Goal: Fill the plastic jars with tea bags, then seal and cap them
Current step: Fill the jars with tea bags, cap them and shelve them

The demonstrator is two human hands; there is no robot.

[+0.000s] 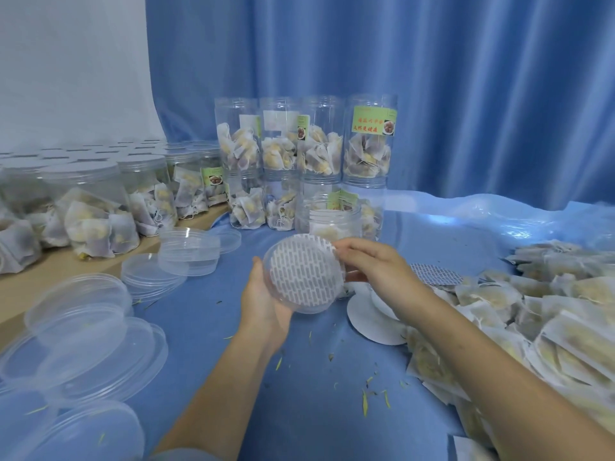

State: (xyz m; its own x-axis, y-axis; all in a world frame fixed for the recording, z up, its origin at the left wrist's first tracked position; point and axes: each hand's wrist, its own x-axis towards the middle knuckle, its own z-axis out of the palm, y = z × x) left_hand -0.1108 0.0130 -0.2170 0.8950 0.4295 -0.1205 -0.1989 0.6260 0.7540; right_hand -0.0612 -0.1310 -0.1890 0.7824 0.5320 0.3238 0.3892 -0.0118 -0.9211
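Note:
My left hand (266, 301) cradles a clear plastic cap (301, 307) from below, tilted toward me. A round patterned seal liner (304, 272) sits in the cap's mouth. My right hand (369, 264) pinches the liner's right edge at the cap rim. Just behind my hands stands an open plastic jar (334, 217) with tea bags inside. A heap of loose tea bags (532, 314) lies on the right of the blue table cover.
Clear caps (86, 331) lie stacked and scattered at left. Capped filled jars (90, 207) stand on a wooden board at left. Open filled jars (306, 141) are stacked two high at the back. Spare liners (432, 272) and a white disc (372, 322) lie under my right forearm.

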